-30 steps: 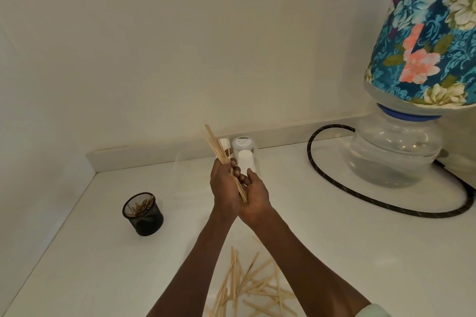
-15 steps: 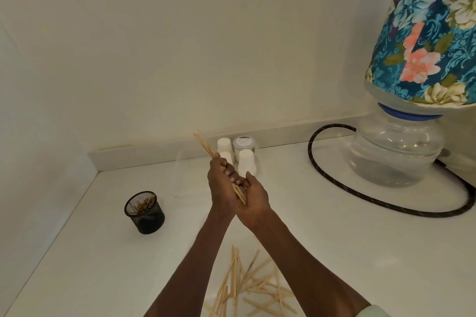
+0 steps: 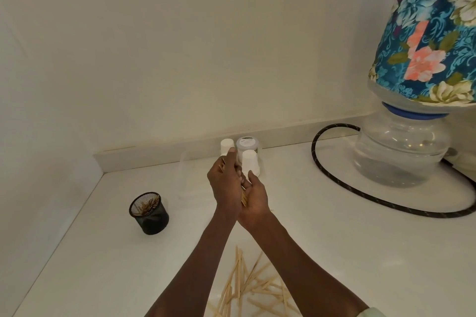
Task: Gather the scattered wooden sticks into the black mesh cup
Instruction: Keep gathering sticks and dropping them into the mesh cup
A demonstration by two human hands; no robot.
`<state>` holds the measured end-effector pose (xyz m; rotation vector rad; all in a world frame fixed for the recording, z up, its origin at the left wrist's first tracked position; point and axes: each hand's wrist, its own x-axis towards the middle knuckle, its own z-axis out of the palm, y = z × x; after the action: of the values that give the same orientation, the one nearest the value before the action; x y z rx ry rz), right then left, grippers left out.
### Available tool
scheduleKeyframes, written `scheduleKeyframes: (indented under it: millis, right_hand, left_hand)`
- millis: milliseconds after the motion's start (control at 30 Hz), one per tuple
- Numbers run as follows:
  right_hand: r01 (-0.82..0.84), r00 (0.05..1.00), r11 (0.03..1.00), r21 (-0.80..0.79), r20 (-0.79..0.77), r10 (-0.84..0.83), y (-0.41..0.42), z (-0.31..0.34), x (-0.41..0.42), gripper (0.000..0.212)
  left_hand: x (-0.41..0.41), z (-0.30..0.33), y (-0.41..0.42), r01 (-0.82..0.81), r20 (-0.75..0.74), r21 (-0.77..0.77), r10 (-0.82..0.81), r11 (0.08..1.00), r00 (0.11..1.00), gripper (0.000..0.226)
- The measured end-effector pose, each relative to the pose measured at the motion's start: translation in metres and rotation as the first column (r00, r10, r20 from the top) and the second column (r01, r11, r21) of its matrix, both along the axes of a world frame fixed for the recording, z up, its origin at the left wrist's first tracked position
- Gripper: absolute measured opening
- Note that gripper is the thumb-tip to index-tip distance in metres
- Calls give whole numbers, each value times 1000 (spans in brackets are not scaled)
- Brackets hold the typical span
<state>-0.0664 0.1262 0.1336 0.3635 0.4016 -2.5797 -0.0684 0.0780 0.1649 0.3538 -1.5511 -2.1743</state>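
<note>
A black mesh cup (image 3: pixel 149 213) stands on the white counter at the left with several wooden sticks inside. My left hand (image 3: pixel 223 183) grips a bundle of wooden sticks (image 3: pixel 243 197), mostly hidden behind its fingers. My right hand (image 3: pixel 253 198) cups the bundle's lower end from the right, palm against the sticks. Both hands are raised above the counter, to the right of the cup. A scattered pile of wooden sticks (image 3: pixel 247 288) lies on the counter below my forearms.
Small white bottles (image 3: pixel 249 161) and a grey-lidded jar (image 3: pixel 247 144) stand by the back wall just behind my hands. A water dispenser bottle with floral cover (image 3: pixel 401 147) and a black hose (image 3: pixel 332 177) occupy the right. The counter (image 3: pixel 103 265) meets walls at left and back.
The stick bundle, which stuck out above my left hand, has slid down into my hands and now barely shows. Both hands stay in about the same place.
</note>
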Motion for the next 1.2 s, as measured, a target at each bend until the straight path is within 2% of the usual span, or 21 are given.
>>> scheduleKeyframes:
  millis: [200, 300, 433, 667, 800, 933, 1033, 1100, 1200]
  right_hand:
    - [-24, 998, 997, -74, -58, 19, -1, 2, 1, 44]
    - [-59, 994, 998, -23, -94, 57, 1, 2, 0, 54]
    - [-50, 998, 998, 42, -46, 52, 1, -7, 1, 56]
    - [-95, 993, 995, -21, -71, 93, -3, 4, 3, 59]
    - [-146, 982, 989, 15, -116, 147, -4, 3, 4, 62]
    - [-121, 990, 991, 54, -60, 124, -3, -4, 8, 63]
    - [-108, 993, 993, 47, -52, 110, -6, 4, 8, 59]
    - [-74, 996, 996, 52, -39, 77, -10, 12, 7, 48]
    - [-85, 994, 992, 91, -64, 91, -15, 15, 8, 55]
  left_hand:
    - [0, -4, 2, 23, 59, -42, -20, 999, 998, 45]
    - [-1, -3, 1, -18, 94, -21, 20, 1000, 995, 48]
    - [-6, 2, -3, -84, 106, -44, 88, 996, 990, 48]
    - [-4, -8, -7, -17, 93, -129, 30, 991, 995, 34]
    - [-5, -7, -10, -37, 144, -147, 58, 988, 988, 40]
    - [-6, -6, -12, -60, 137, -140, 79, 988, 987, 43]
    - [-3, -11, -14, -14, 146, -168, 39, 986, 988, 42]
    - [0, -15, -16, 49, 173, -189, -15, 981, 985, 42]
    - [1, -16, -18, 97, 225, -210, -48, 973, 973, 39]
